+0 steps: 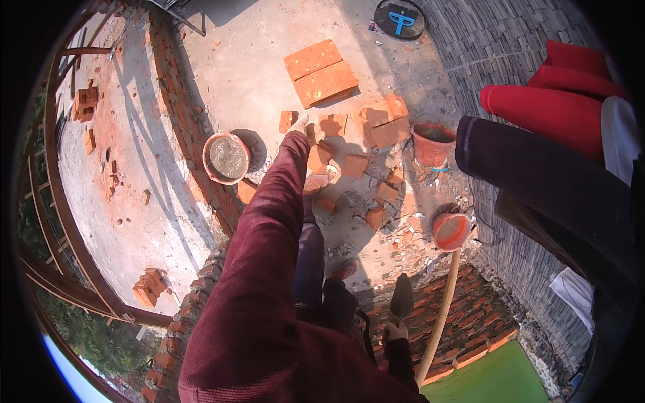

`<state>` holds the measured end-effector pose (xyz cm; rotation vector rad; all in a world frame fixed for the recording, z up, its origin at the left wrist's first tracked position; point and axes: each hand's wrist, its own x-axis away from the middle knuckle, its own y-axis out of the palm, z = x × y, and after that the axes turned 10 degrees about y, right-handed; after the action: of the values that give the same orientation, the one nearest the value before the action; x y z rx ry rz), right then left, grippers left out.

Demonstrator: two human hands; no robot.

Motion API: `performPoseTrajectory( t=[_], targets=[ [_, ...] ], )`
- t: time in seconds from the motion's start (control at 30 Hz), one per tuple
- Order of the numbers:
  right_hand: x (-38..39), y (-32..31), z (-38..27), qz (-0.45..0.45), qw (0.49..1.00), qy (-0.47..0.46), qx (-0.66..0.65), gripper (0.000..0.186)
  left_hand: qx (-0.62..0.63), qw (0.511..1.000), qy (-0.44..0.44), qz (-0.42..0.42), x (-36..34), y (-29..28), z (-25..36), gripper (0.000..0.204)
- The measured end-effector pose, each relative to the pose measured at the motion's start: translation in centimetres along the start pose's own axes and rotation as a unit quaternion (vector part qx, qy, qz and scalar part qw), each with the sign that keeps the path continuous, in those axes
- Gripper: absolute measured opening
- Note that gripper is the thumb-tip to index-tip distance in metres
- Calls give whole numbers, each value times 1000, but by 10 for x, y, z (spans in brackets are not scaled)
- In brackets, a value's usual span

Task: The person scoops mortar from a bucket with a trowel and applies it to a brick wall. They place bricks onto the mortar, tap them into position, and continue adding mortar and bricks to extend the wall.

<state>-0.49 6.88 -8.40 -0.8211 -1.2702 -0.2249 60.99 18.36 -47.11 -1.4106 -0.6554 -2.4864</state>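
My left hand [300,123], which looks pale or gloved, reaches far out ahead at the end of a maroon sleeve. Its fingers are closed at the right end of an orange brick [287,121], though the grip is partly hidden. Loose bricks [355,165] lie on the ground just right of that hand. Low in the view, my right hand [396,330] is wrapped round the handle of a pointed trowel [402,296], its dark blade pointing away from me. A round tub of wet mortar [227,158] stands left of my left arm.
Stacked bricks [321,74] lie ahead. A bucket [432,144] and an orange pan [451,232] with a long wooden handle [440,316] stand to the right. Low brick walls [176,87] run left and below [463,316]. Clothes [544,168] hang near the grey wall. Rubble [403,232] covers the ground.
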Motion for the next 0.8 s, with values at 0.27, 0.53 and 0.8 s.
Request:
performPoseTrajectory(
  t=[0.27,0.53,0.8],
  targets=[
    [33,16,-52,25,996,71,54,17,257,956,-31,141,-79,154,-52,72],
    [48,41,-87,19,990,88,112,22,290,955,69,9,-98,175,-41,50],
    [40,52,-76,-36,998,44,2,17,-106,985,-132,25,67,103,5,45]
  ],
)
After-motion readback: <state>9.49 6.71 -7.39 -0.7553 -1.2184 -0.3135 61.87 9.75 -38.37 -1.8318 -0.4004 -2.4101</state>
